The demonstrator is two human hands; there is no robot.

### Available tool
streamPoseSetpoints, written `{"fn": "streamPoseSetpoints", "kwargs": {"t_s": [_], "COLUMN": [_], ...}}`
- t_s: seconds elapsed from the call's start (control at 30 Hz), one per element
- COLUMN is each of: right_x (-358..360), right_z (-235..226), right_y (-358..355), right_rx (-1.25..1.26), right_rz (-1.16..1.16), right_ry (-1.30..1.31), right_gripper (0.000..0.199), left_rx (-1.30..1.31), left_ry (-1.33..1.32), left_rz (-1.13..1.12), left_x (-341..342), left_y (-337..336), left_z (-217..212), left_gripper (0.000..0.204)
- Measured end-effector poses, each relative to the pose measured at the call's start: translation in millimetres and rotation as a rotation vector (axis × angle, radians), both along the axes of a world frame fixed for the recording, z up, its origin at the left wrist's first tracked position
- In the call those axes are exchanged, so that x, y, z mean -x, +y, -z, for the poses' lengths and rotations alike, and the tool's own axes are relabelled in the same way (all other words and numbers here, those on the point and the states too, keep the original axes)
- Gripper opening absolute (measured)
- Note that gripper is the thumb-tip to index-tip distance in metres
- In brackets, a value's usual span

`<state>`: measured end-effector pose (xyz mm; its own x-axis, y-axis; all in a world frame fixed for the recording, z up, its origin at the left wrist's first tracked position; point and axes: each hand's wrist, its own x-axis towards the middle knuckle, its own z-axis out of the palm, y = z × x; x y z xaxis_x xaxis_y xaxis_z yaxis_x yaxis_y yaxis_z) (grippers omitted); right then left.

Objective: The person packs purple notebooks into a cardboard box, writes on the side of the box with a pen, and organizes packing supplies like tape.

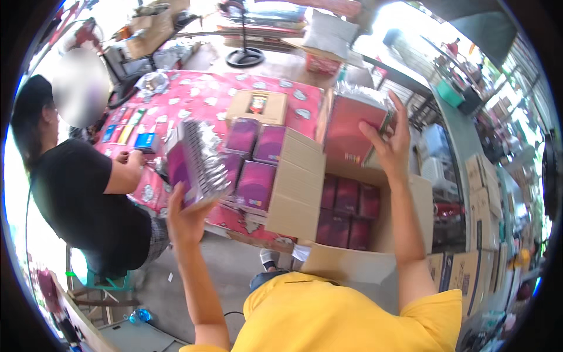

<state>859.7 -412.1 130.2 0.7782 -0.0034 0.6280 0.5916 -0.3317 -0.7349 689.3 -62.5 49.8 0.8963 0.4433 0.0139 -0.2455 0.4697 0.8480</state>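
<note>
My left hand point(186, 223) grips a pack of purple spiral notebooks point(182, 158) from below, tilted above the table's near side. Coils and shiny clear wrap show along its right side. Raised over the open cardboard box point(404, 232), my right hand point(392, 144) clasps a maroon notebook pack point(347, 132) at its right edge, the thumb across its cover. Shiny wrap glints along its top. Inside the box lie several dark red notebook packs point(346, 196). Left of the box's raised flap point(298, 185), several purple notebook packs point(255, 183) lie in rows on the table.
A pink patterned cloth covers the table point(202, 88). On it are a closed cardboard box point(257, 107), a small blue box point(146, 142) and colourful slim packs point(124, 126). A person in black point(82, 193) sits at the left. Stacked cartons point(484, 205) stand at the right.
</note>
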Motion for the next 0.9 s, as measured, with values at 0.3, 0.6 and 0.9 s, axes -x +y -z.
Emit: {"fn": "streamPoseSetpoints", "kwargs": {"t_s": [0.3,0.6,0.9], "right_x": [68.6,87.8,111.4], "right_z": [175.6,348.4,77.0], "right_y": [-158.1,-182.2,-95.9], "right_rx": [0.296,0.654,-0.121], "right_rz": [-0.156,0.021,-0.342], "right_ry": [1.469,1.091,0.793], "right_gripper": [0.056,0.072,0.091], "left_rx": [0.526,0.343,-0.55], "left_ry": [-0.082,-0.144,-0.069], "left_rz": [0.029,0.018,0.128], "left_x": [93.6,108.7,53.9], "left_y": [-43.0,-109.4,-224.3], "left_z": [49.5,15.4,-10.2], "left_gripper": [0.026,0.056,0.102]}}
